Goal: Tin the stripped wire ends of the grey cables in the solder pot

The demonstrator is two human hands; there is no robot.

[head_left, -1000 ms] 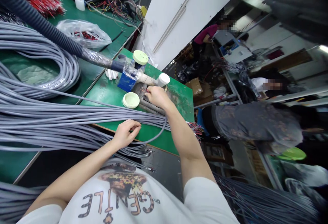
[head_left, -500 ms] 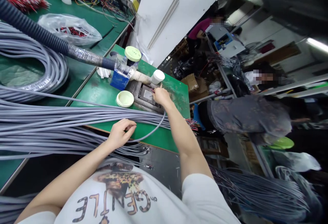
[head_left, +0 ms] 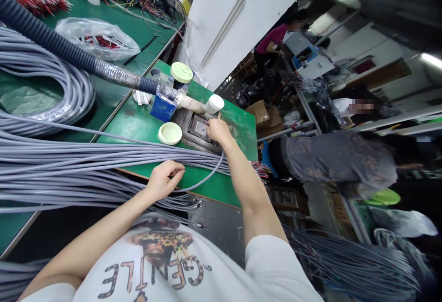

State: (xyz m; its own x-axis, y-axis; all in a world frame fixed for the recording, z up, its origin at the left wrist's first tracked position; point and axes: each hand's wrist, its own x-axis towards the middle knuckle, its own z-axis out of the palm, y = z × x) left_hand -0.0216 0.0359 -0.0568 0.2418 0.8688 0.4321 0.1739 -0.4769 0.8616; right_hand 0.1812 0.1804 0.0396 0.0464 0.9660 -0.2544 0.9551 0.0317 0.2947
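Note:
My right hand [head_left: 218,131] is closed on the end of a grey cable [head_left: 217,169], which loops down from below the hand toward my left hand. Thin wire ends stick out from those fingers over the silvery rectangular plate [head_left: 201,128] of a grimy block [head_left: 186,137], which looks like a solder pot. My left hand [head_left: 165,180] lies at the near edge of the bundle of grey cables [head_left: 138,154], fingers curled together toward the thumb. What it holds, if anything, is hidden. A pale round dish [head_left: 170,134] stands left of the block.
A ribbed hose [head_left: 113,74] reaches over the block, beside a blue box [head_left: 162,107]. A white cup [head_left: 214,103] and a lidded jar [head_left: 182,72] stand behind. Coiled cable [head_left: 78,97] and a plastic bag [head_left: 98,39] lie left. Another person [head_left: 334,159] is at the right.
Both hands hold nearly the same place and grip. The whole view has shifted slightly; the bench things appear a little further right.

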